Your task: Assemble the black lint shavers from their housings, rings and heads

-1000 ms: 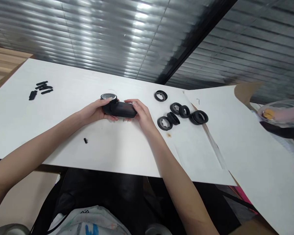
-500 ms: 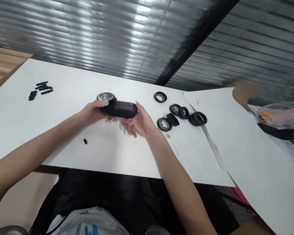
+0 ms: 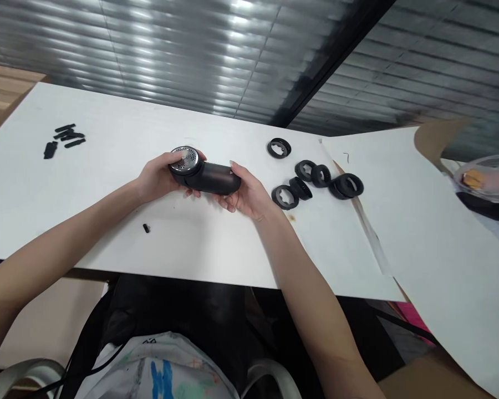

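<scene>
A black lint shaver (image 3: 210, 176) with a round perforated metal head (image 3: 183, 158) is held just above the white table (image 3: 108, 221), between both hands. My left hand (image 3: 156, 180) grips the head end, thumb over the rim. My right hand (image 3: 247, 194) cups the body's right end from below, fingers curled under it. The metal head faces up and toward me.
Several black plastic rings (image 3: 316, 180) lie to the right of my right hand. A small black bit (image 3: 146, 228) lies near my left forearm. Black strips (image 3: 64, 138) lie at the far left. A clear bowl (image 3: 484, 177) stands at the right edge.
The shaver was lifted off the table and turned so its metal head faces up. My right hand shifted from on top of the body to beneath it.
</scene>
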`<state>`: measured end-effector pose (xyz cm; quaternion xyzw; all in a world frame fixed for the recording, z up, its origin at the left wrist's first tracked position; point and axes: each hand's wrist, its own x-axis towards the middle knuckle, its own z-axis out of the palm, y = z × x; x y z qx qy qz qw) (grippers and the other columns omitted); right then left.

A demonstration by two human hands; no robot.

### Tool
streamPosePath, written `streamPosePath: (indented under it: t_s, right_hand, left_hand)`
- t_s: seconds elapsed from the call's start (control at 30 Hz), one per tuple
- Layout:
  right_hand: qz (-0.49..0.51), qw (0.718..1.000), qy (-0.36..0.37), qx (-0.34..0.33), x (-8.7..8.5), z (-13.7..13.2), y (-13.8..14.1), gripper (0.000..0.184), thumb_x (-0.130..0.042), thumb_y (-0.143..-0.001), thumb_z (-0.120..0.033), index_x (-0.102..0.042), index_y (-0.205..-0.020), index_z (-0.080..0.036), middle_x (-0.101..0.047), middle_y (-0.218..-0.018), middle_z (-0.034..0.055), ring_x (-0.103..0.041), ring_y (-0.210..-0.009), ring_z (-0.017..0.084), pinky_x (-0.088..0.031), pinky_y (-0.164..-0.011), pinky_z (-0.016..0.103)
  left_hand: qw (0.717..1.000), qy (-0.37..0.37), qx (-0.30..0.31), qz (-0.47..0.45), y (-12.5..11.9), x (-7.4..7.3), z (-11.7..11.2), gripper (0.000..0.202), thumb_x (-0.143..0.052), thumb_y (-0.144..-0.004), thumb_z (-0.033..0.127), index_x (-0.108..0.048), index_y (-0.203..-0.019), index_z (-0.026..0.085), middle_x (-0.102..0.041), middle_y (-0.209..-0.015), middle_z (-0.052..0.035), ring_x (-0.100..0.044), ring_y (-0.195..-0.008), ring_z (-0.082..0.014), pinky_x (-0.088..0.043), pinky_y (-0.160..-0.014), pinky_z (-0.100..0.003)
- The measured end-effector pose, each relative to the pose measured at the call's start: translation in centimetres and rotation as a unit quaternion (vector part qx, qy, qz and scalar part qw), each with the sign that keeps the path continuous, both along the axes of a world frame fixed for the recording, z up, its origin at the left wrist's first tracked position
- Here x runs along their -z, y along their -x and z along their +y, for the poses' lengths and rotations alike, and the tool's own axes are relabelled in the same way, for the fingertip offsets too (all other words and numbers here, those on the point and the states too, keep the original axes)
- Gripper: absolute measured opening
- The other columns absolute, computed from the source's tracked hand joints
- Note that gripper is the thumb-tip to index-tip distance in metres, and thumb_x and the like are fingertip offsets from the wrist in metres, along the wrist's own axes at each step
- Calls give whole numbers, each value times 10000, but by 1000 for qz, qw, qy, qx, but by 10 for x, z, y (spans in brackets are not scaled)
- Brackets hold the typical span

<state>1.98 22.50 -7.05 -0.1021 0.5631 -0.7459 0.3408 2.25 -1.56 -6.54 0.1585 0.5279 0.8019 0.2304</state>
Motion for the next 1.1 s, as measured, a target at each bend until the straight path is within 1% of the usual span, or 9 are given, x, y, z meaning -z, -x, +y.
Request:
streamPosePath:
  t_s: [0.13,0.23,0.37,0.47,0.57,0.7,0.8,1.0,1.1]
  right_hand:
    - [8,1000,-3,-7,-1,0,-1,691,-567,-906,-820,-683,-920,-138,-662,-690,70,-611,-535,164,-473,-421,254]
    - [14,1000,5,4,-1,1,-1,677,-521,-930,-818,-665,-967,-157,-640,-713,59,-623,-589,183,-486,-471,274]
    - [14,999,11,34,0,0,0,611,-558,-931,-785,-652,-963,-182,-600,-691,33,-572,-568,165,-438,-468,263]
    - [-1,999,5,46,0,0,0,616,-578,-920,-793,-652,-972,-184,-611,-684,35,-515,-525,137,-364,-430,243]
    - [-9,999,-1,42,-3,0,-1,626,-607,-898,-806,-641,-966,-184,-612,-659,27,-458,-491,120,-314,-402,239]
    - [0,1000,-7,27,-6,1,-3,614,-647,-873,-807,-609,-931,-196,-573,-624,3,-434,-499,122,-329,-410,252]
    - [13,1000,-12,22,-6,3,-4,624,-642,-873,-816,-598,-929,-196,-552,-618,-2,-420,-506,121,-338,-426,258]
    - [25,999,-29,15,-9,3,-7,663,-662,-826,-863,-588,-900,-209,-528,-600,-9,-353,-500,115,-316,-448,284]
    - [27,999,-30,17,-8,3,-8,669,-659,-827,-864,-587,-919,-205,-517,-600,-16,-349,-497,113,-299,-454,287]
  left_hand:
    - [1000,-12,2,-11,0,-2,1,385,-642,-844,455,-678,-1081,154,-745,-838,-87,-729,-676,-295,-526,-605,-375]
    - [1000,-24,-4,-17,1,-3,1,372,-630,-837,423,-659,-1105,167,-750,-860,-88,-737,-689,-293,-518,-585,-357]
    - [1000,-22,-8,-17,0,-2,3,369,-640,-837,409,-646,-1124,177,-751,-899,-84,-751,-722,-293,-526,-581,-351]
    - [999,-24,-4,-24,0,-1,3,356,-650,-857,433,-640,-1101,174,-740,-897,-82,-758,-727,-299,-523,-572,-348]
    - [999,-25,1,-22,1,1,3,349,-660,-878,448,-629,-1098,177,-742,-907,-80,-757,-727,-294,-518,-571,-343]
    - [999,-29,11,-13,1,4,4,344,-678,-881,452,-619,-1088,183,-744,-900,-74,-757,-716,-289,-497,-556,-327]
    - [999,-32,17,-6,1,5,4,348,-679,-890,456,-612,-1093,182,-746,-905,-79,-761,-721,-287,-496,-560,-323]
    - [1000,-25,17,3,0,5,4,336,-679,-899,454,-589,-1090,194,-742,-900,-73,-759,-723,-280,-500,-574,-324]
    - [1000,-24,18,5,0,5,4,344,-680,-900,470,-593,-1086,193,-744,-889,-77,-753,-720,-279,-499,-582,-326]
